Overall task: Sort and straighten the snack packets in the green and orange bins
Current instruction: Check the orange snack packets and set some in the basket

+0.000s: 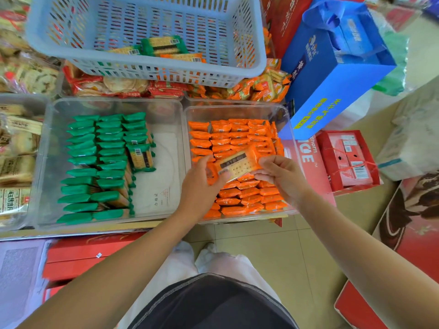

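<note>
Two clear plastic bins sit side by side. The left bin (47,148) holds rows of green packets (95,162) standing on edge, with one green packet (140,157) lying face up; its right part shows bare white paper. The right bin (288,129) is packed with rows of orange packets (240,138). Both hands hold one orange cracker packet (237,165) flat, face up, above the middle of the orange bin. My left hand (200,186) grips its left end. My right hand (281,176) pinches its right end.
A blue slotted basket (147,70) with a few green and orange packets stands behind the bins on other snack trays. A blue gift bag (332,74) and red boxes (346,160) crowd the right. More snack bins line the left edge (16,148). Tiled floor lies below.
</note>
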{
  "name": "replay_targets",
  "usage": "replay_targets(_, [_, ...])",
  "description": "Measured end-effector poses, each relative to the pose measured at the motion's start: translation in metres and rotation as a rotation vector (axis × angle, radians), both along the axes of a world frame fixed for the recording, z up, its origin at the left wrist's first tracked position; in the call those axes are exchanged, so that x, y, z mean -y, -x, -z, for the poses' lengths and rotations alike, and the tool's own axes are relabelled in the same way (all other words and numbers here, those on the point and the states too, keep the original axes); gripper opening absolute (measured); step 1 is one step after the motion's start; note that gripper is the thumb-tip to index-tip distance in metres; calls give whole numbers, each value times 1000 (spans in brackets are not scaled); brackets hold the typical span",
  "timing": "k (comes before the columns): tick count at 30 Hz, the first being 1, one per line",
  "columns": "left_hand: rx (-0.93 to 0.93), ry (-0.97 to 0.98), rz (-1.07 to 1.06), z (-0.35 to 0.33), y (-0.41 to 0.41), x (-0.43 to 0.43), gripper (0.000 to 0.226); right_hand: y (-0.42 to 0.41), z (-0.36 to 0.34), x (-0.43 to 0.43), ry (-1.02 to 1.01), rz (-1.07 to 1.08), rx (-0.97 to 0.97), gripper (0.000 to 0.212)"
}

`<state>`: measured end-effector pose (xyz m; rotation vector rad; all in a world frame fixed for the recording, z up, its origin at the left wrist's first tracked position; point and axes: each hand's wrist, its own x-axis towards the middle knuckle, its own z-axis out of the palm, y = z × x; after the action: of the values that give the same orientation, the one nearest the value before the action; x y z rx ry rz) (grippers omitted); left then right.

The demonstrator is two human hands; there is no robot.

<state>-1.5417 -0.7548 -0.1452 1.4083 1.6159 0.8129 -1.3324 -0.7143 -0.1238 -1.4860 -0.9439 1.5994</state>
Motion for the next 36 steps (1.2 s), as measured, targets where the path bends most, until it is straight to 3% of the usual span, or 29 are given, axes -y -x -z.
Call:
replay_targets(4, [256,67,-19,-2,-7,0,38,-3,-4,7,6,-29,-22,8])
replay_targets(7, [364,82,70,5,-5,4,35,-8,-6,9,-35,-76,49,9])
replay_targets(14, [559,182,96,2,-5,14,37,-18,-7,16,-15,-84,1,27])
replay_targets(16, [499,162,124,2,-5,16,56,-19,-4,17,-9,-33,19,19])
replay_targets(18, [321,81,169,2,-5,19,69,-19,-4,18,-5,-1,21,14])
replay_targets(22, [144,-57,167,-2,-8,22,52,-20,-9,19,-3,-36,-54,11])
replay_targets(25, [177,-15,162,-7,-6,21,38,-25,-11,18,-25,-71,-146,23])
replay_targets(27, [298,56,176,-13,-6,21,18,-27,-9,19,-64,-119,-157,23])
replay_targets(32, [397,177,108,-17,-12,21,47,-25,-8,20,-36,-88,-196,14])
replay_targets(36, [446,120,-9,-12,-9,19,15,-24,-9,18,-38,-26,-110,4])
